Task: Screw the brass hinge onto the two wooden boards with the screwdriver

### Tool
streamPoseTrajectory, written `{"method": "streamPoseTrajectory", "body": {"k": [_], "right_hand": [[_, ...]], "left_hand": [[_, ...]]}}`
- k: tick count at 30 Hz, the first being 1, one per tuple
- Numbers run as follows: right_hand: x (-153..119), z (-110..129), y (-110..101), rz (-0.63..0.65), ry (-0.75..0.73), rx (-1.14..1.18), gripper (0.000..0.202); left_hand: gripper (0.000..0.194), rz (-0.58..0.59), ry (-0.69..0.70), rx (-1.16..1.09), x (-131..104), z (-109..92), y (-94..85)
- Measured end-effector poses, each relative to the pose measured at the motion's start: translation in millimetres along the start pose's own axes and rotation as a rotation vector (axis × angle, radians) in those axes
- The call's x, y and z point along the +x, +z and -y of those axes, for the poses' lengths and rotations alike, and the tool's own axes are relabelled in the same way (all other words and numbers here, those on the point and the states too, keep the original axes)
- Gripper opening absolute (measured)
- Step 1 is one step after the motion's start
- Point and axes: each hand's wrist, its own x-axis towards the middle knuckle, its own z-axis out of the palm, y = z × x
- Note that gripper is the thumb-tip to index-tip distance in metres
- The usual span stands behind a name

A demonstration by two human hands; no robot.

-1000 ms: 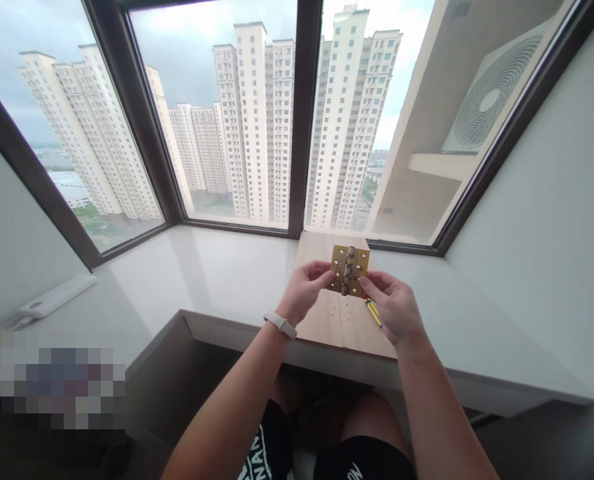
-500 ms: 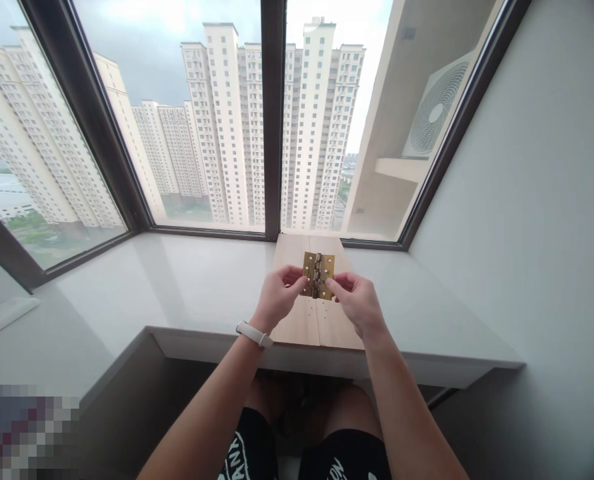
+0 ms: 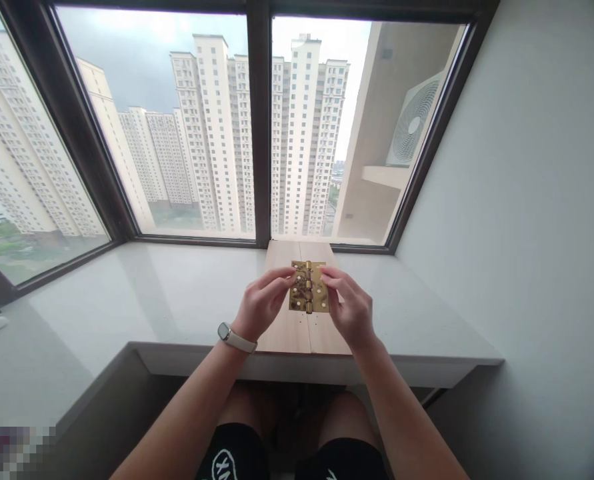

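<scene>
A brass-coloured hinge (image 3: 309, 288) is held up between my two hands, its leaves spread flat with the pin barrel upright in the middle. My left hand (image 3: 265, 299) pinches the edge of the left leaf, which has dark blotches. The right leaf's upper edge is gripped by the fingers of my right hand (image 3: 349, 307). Screw holes show in both leaves. Beneath the hinge lie two pale wooden boards (image 3: 285, 337), side by side, with several small dark holes near their seam.
The boards rest on a white windowsill counter (image 3: 191, 300), whose front edge is close to my legs. Dark-framed windows (image 3: 263, 133) stand behind it. A white wall (image 3: 527, 167) rises on the right. My left wrist wears a watch (image 3: 237, 338).
Both hands have shifted their grip on the hinge, with the fingers now higher on its leaves. The hinge has turned slightly and shows its barrel more upright. The camera view has shifted.
</scene>
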Motion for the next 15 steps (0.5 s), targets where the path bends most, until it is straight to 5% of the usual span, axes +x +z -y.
{"method": "streamPoseTrajectory", "body": {"k": [7,15], "right_hand": [[-4.1,-3.0,-6.6,-0.035,-0.184,-0.114,0.022],[-10.6,33.2,38.9,-0.358,0.097,0.096,0.031]], "left_hand": [[0.023,-0.119,0.301,0.209,0.5,-6.0,-9.5],[0.025,-0.46,0.153,0.069,8.9,-42.4,19.5]]}}
